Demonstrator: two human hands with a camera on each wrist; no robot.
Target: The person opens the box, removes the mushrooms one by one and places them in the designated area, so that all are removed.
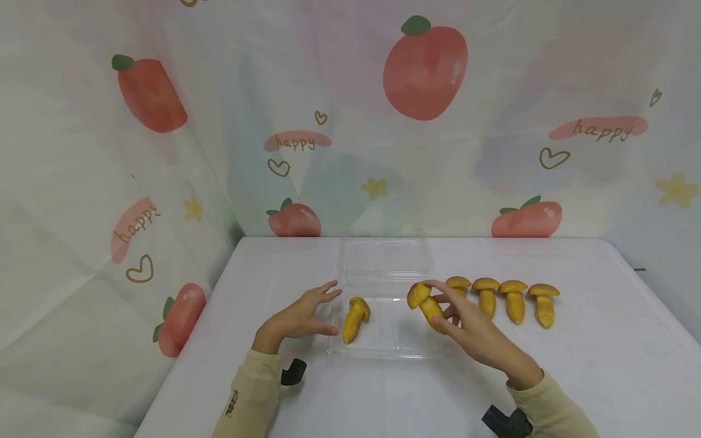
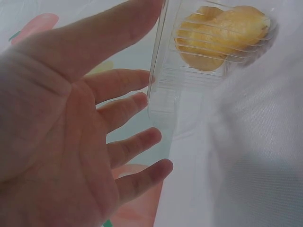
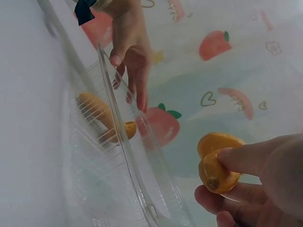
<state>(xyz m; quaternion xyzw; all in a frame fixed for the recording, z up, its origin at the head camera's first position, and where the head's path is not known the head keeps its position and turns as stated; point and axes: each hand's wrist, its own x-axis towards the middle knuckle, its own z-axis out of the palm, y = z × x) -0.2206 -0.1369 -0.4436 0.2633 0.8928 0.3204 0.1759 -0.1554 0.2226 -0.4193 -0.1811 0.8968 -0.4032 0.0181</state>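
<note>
My right hand (image 1: 472,325) pinches a yellow mushroom (image 1: 424,304) by its stem and cap, tilted over the right side of a clear plastic box (image 1: 391,351). In the right wrist view the thumb presses on the held mushroom (image 3: 218,163). Inside the box, at its left end, lies another yellow mushroom (image 1: 355,319), seen through the ribbed wall in the left wrist view. My left hand (image 1: 298,316) is at the box's left edge, fingers spread and fairly straight, fingertips right at the rim, holding nothing.
Several more yellow mushrooms (image 1: 515,301) stand in a row right of the box, the leftmost partly behind the right hand. The box's clear lid (image 1: 383,258) lies opened toward the back. A printed cloth backdrop (image 1: 350,182) rises behind the white table (image 1: 350,401).
</note>
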